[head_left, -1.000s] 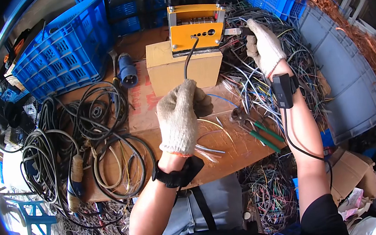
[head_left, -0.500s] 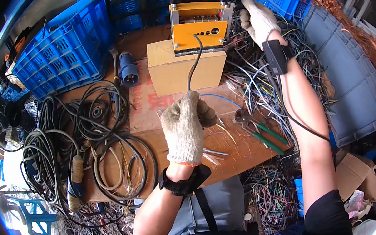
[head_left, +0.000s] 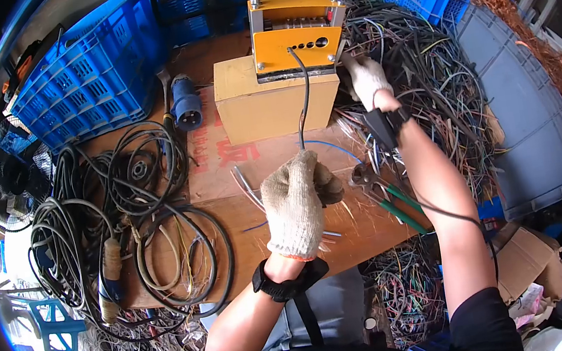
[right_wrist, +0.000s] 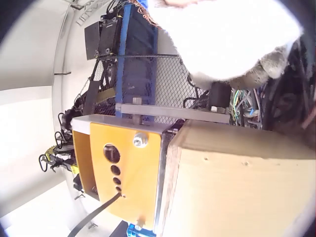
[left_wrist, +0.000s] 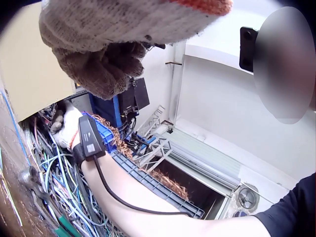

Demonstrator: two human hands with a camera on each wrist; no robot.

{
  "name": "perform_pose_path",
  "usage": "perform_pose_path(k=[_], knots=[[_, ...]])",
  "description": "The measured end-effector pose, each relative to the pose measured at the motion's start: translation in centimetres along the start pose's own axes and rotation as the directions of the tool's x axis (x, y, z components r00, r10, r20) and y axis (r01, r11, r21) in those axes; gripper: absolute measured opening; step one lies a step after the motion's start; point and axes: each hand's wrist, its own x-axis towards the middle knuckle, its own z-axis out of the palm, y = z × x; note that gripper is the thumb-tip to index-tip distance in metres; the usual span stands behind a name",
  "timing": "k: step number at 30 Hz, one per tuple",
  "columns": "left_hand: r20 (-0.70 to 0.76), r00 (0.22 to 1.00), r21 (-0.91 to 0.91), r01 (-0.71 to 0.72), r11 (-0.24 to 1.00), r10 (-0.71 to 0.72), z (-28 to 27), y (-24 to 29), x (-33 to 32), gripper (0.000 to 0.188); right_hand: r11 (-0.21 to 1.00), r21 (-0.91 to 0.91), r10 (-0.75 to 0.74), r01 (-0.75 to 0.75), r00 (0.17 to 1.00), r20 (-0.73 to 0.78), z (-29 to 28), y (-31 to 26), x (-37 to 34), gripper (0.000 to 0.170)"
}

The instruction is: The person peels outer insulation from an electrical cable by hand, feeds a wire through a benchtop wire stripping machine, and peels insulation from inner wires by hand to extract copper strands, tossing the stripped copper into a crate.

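While in left hand [head_left: 293,202], cable [head_left: 305,100] curved

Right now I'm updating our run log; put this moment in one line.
left hand: grips cable; cable: runs into yellow machine; right hand: on crank handle; machine: on box
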Motion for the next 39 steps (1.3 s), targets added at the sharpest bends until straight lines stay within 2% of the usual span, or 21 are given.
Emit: perform_pose_path(k=[3,9,11,15,17,18,21,23,25,26,29,30,31,32,33,34,35,36,37,38,39], knots=[[0.015,1.000,-0.072,0.012,0.997,-0.011,0.3,0.0,0.0,0.038,0.993,0.113,0.024,-0.021,0.999,-0.026,-0.2,-0.2,-3.2,0.036],[0.016,0.999,-0.051,-0.029,0.998,0.030,0.4,0.3,0.1,0.038,0.997,0.051,-0.047,0.051,0.997,-0.068,-2.1,-2.5,-7.8,0.035],[0.006,1.000,-0.060,-0.022,0.998,0.022,0.6,0.5,-0.1,0.037,0.995,0.091,-0.041,0.045,0.998,-0.045,-2.7,-3.7,-8.4,0.032],[0.003,1.000,-0.144,-0.014,0.990,0.014,0.4,0.2,-0.3,0.037,0.978,0.167,-0.123,0.127,0.992,-0.035,-3.6,-6.9,-9.5,0.026],[0.011,1.000,-0.167,-0.007,0.986,0.009,0.4,0.0,-0.5,0.037,0.958,0.216,-0.179,0.188,0.982,-0.058,-3.7,-8.1,-9.1,0.025],[0.012,1.000,-0.166,-0.006,0.986,0.008,0.5,-0.2,-0.4,0.037,0.927,0.305,-0.213,0.217,0.976,-0.048,-3.7,-8.3,-8.4,0.025],[0.017,1.000,-0.150,0.002,0.989,0.000,0.5,-0.3,-0.2,0.034,0.894,0.366,-0.270,0.260,0.963,-0.025,-4.0,-9.2,-6.5,0.025],[0.034,0.999,-0.134,0.000,0.991,0.005,0.6,0.0,-0.2,0.035,0.860,0.435,-0.300,0.266,0.954,0.009,-3.9,-9.9,-4.5,0.028],[0.031,1.000,-0.116,0.003,0.993,0.001,0.6,0.3,-0.4,0.035,0.872,0.402,-0.313,0.281,0.950,0.016,-3.5,-11.2,-2.8,0.032],[0.033,0.999,-0.102,0.003,0.995,0.000,0.6,0.4,-0.4,0.035,0.835,0.454,-0.337,0.310,0.941,-0.023,-2.7,-11.1,-1.1,0.036],[0.030,1.000,-0.111,-0.004,0.994,0.008,0.6,0.3,-0.4,0.036,0.954,0.218,-0.197,0.206,0.978,-0.067,-1.5,-12.3,1.0,0.037],[0.026,1.000,-0.110,-0.007,0.994,0.010,0.5,0.4,-0.4,0.036,0.946,0.256,-0.209,0.200,0.978,0.009,-1.6,-9.8,5.8,0.031],[0.010,1.000,-0.106,-0.013,0.994,0.014,0.4,0.4,-0.5,0.037,0.958,0.267,-0.095,0.103,0.995,-0.041,-0.6,-9.1,7.1,0.039],[-0.008,1.000,-0.100,-0.018,0.995,0.017,0.3,0.5,-0.5,0.037,0.997,0.030,-0.073,0.072,0.996,0.047,-0.4,-8.5,7.2,0.044],[-0.017,1.000,-0.098,-0.020,0.995,0.019,0.1,0.5,-0.5,0.037,0.976,-0.210,-0.032,0.059,0.991,0.129,-0.5,-7.7,7.3,0.049],[-0.034,0.997,-0.081,-0.071,0.994,0.068,0.0,0.4,-0.4,0.038,0.951,-0.277,-0.101,0.137,0.985,0.141,0.1,-4.2,9.0,0.054],[-0.049,0.992,-0.065,-0.117,0.991,0.114,0.0,0.4,-0.4,0.038,0.936,-0.304,-0.158,0.176,0.984,0.083,0.1,-2.0,8.9,0.047],[-0.056,0.992,-0.067,-0.113,0.991,0.110,0.1,0.4,-0.4,0.038,0.802,-0.437,-0.372,0.407,0.913,0.167,-0.4,1.6,11.0,0.047],[-0.027,0.996,-0.029,-0.090,0.996,0.089,0.3,0.5,-0.5,0.039,0.595,-0.532,-0.549,0.602,0.788,0.279,-0.9,4.3,12.8,0.047],[0.006,0.998,0.012,-0.061,0.998,0.061,0.5,0.5,-0.6,0.039,0.816,-0.439,-0.316,0.375,0.926,0.205,-0.8,3.6,11.2,0.045],[0.010,0.998,0.014,-0.054,0.998,0.054,0.7,0.3,-0.6,0.039,0.944,-0.317,-0.048,0.096,0.987,0.156,-0.6,1.7,8.4,0.044]])
